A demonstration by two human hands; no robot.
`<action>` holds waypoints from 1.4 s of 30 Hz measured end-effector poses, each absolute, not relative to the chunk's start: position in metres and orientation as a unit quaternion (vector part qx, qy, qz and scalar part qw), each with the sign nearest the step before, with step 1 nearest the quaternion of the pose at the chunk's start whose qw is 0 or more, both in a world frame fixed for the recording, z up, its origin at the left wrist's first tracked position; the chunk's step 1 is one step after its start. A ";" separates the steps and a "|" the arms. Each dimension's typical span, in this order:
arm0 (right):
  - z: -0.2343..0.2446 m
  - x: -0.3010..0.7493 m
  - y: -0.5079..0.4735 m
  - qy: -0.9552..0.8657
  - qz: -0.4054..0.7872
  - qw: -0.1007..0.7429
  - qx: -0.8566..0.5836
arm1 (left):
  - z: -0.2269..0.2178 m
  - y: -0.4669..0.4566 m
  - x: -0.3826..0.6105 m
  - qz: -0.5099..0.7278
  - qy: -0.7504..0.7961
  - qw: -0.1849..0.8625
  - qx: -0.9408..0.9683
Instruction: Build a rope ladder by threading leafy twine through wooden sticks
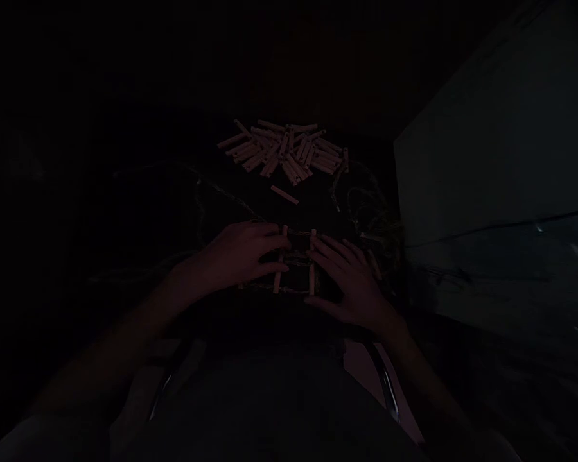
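Before me lies a small ladder-like piece made of wooden sticks joined by twisted cord. My left hand (245, 253) rests on it from the left, thumb and forefinger apart, with the fingertips touching one upright wooden stick (278, 282). Fingers spread, my right hand (349, 279) lies along the right side; its fingertips touch another wooden stick (312, 279), and the thumb is near that stick's lower end. Cord (296, 292) runs between the two sticks. More of the piece extends left, partly hidden under my left hand. The scene is very dark.
A heap of wooden sticks (282, 151) with holes near their ends lies farther back. One loose stick (284, 195) is in front of it. Loose cord (226, 192) trails to the left, and tangled cord (370, 208) lies right. A pale wall (491, 141) stands at the right.
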State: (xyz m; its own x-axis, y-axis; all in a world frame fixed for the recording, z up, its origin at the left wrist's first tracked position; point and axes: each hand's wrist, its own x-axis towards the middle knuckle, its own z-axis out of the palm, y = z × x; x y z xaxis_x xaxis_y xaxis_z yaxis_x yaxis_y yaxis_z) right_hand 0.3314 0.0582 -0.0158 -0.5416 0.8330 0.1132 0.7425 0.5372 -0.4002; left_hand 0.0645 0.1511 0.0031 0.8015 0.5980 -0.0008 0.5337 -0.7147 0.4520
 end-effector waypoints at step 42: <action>-0.012 0.330 0.058 -0.848 0.164 0.191 -0.466 | 0.004 0.153 0.064 0.128 0.341 0.298 0.883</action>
State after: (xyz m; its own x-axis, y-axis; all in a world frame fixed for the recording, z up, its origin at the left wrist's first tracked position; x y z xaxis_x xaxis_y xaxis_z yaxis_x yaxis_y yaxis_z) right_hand 0.3297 0.0575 -0.0118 -0.4935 0.8528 0.1706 0.7273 0.5122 -0.4568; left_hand 0.0637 0.1528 0.0041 0.7351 0.6775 0.0234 0.5247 -0.5905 0.6131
